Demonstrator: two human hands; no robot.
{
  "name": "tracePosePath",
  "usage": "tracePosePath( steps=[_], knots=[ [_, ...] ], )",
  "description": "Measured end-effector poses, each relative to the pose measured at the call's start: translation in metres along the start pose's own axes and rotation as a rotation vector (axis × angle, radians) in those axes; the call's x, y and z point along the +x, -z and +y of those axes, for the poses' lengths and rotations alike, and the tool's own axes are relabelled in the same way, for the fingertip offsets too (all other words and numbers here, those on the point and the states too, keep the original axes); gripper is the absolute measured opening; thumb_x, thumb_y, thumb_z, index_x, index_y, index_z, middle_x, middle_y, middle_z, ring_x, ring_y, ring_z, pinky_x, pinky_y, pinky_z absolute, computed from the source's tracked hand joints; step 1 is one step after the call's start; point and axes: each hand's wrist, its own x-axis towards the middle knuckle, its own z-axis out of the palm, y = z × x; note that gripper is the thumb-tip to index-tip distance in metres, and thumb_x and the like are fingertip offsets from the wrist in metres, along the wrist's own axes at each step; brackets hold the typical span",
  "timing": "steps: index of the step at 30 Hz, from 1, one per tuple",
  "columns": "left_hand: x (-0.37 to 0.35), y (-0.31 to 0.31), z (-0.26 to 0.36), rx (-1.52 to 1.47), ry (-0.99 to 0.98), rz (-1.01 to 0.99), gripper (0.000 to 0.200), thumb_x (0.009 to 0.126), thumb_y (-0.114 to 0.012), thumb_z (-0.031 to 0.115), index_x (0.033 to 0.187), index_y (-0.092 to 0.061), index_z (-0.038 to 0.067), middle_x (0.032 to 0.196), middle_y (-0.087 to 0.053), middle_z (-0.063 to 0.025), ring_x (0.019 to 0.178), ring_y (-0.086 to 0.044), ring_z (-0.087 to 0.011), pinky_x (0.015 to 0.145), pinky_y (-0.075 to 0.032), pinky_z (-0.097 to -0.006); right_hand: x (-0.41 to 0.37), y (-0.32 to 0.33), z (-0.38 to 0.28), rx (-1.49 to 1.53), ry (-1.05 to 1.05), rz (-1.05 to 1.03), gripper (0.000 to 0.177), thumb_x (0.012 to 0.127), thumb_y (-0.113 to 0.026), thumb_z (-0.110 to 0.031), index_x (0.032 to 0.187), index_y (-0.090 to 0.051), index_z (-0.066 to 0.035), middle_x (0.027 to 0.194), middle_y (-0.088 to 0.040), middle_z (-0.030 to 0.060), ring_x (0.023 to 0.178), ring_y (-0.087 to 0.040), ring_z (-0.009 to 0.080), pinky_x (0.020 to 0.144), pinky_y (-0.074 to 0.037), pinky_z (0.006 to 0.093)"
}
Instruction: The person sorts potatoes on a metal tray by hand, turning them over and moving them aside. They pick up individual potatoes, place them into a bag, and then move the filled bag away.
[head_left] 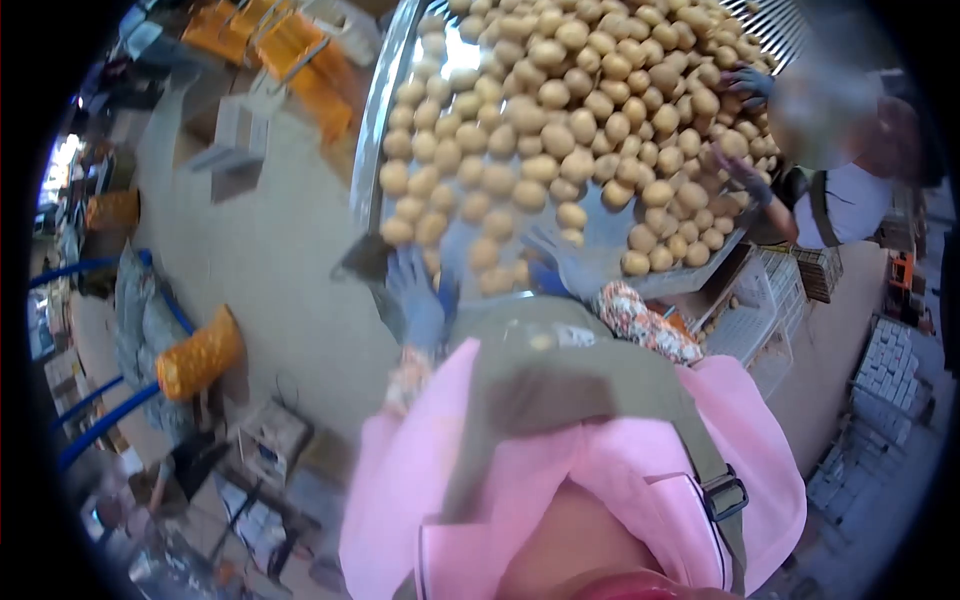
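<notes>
A large heap of potatoes (590, 95) covers a shiny metal sorting table (372, 150), with looser ones toward its near edge. My left hand (418, 297), in a bluish-grey glove, is at the near left corner with its fingers apart, close to a few potatoes. Also gloved, my right hand (562, 262) spreads its fingers over the near edge, beside some potatoes. Neither hand visibly grips a potato. Patterned sleeve covers (650, 325) show on my forearms, and a green apron (530, 350) hangs against the table's near side.
At the right, a co-worker's gloved hands (745, 172) touch the heap. White plastic crates (745, 330) stand below the table's right side. A filled orange mesh sack (200, 355) lies at left near blue bars (95, 432). An open cardboard box (225, 140) is on the floor.
</notes>
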Motion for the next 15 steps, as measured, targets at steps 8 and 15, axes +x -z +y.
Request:
tracePosePath(
  steps=[8, 15],
  knots=[
    [0.032, -0.044, 0.026, 0.120, -0.009, -0.142, 0.067, 0.089, -0.051, 0.051, 0.143, -0.039, 0.015, 0.150, -0.031, -0.0166, 0.140, -0.020, -0.0409, 0.110, -0.009, -0.0617, 0.034, 0.026, 0.007, 0.252, -0.152, -0.072, 0.042, 0.089, -0.056, -0.030, 0.129, -0.054, -0.018, 0.134, -0.051, 0.0108, 0.116, -0.052, 0.0318, 0.102, -0.035, 0.0468],
    [-0.006, -0.021, 0.001, 0.302, 0.116, -0.431, 0.069, 0.086, -0.054, 0.052, 0.144, -0.038, 0.018, 0.153, -0.028, -0.0114, 0.142, -0.017, -0.0406, 0.111, -0.006, -0.0622, -0.043, 0.027, 0.079, -0.392, -0.299, -0.151, 0.060, 0.088, -0.059, -0.032, 0.140, -0.041, -0.007, 0.136, -0.049, 0.0196, 0.120, -0.051, 0.0353, 0.101, -0.040, 0.0415]
  ],
)
